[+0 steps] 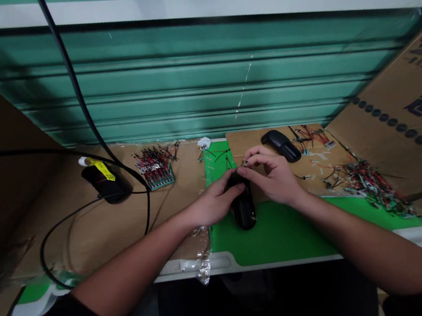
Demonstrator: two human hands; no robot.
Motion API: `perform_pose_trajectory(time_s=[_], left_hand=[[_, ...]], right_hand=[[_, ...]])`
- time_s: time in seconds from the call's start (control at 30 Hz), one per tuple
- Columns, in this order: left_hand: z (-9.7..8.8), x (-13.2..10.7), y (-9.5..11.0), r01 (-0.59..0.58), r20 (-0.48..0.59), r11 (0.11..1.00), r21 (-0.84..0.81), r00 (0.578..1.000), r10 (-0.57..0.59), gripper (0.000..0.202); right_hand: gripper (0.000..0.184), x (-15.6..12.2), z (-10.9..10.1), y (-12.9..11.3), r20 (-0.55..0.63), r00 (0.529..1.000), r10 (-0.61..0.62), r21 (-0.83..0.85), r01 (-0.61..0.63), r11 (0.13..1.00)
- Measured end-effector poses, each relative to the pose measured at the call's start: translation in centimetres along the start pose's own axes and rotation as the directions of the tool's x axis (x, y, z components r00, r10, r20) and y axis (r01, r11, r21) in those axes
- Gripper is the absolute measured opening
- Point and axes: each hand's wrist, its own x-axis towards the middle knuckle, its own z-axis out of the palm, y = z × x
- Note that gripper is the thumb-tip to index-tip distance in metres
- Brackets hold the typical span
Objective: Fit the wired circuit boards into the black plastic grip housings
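Head view: a black oblong housing (243,209) lies on a green mat (275,236) towards the counter's (88,241) front edge, its long axis running away from the person. The left hand (218,205) is the nearer, its fingers (235,189) curled over the housing's far end. Just beyond that end, the right hand (272,176) pinches a tiny dark part (244,164) between thumb and forefinger. A second black housing (281,146) lies further along the counter, to the right.
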Motion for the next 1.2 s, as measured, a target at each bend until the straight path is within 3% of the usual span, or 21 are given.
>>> perform_pose_trajectory(time_s=[0.07, 0.2, 0.33, 0.57, 0.8, 1.0, 1.2], left_hand=[[0.0, 0.0, 0.0, 0.018, 0.004, 1.000, -0.004, 1.000, -0.018, 0.041], [0.0, 0.0, -0.1, 0.022, 0.016, 1.000, -0.021, 1.000, -0.022, 0.039], [0.0, 0.2, -0.3, -0.001, 0.005, 0.999, -0.052, 1.000, 0.002, 0.034], [0.0, 0.2, -0.2, 0.040, 0.013, 0.998, -0.055, 0.999, -0.039, 0.037], [-0.1, 0.2, -0.1, 0.089, -0.021, 0.992, -0.085, 0.996, -0.091, 0.037], [-0.1, 0.4, -0.5, 0.139, -0.078, 0.979, -0.147, 0.985, -0.151, 0.038], [0.1, 0.6, -0.7, 0.012, -0.150, 0.988, -0.154, 0.988, -0.035, 0.041]], right_hand=[[0.010, 0.2, -0.6, -0.4, 0.004, 0.999, -0.034, -0.065, 0.034, 0.997], [0.019, 0.6, -1.8, -1.1, 0.094, 0.988, -0.121, -0.136, 0.133, 0.982], [0.015, 0.8, -3.0, -1.2, 0.251, 0.943, -0.218, -0.148, 0.260, 0.954], [0.017, 1.0, -3.8, -1.2, 0.359, 0.893, -0.273, -0.250, 0.374, 0.893], [0.016, 0.9, -3.4, -1.0, 0.346, 0.892, -0.292, -0.292, 0.398, 0.870], [0.022, 0.9, -3.9, 0.6, 0.339, 0.878, -0.338, -0.402, 0.460, 0.792], [0.025, 0.7, -3.4, 0.5, 0.333, 0.878, -0.344, -0.394, 0.461, 0.795]])
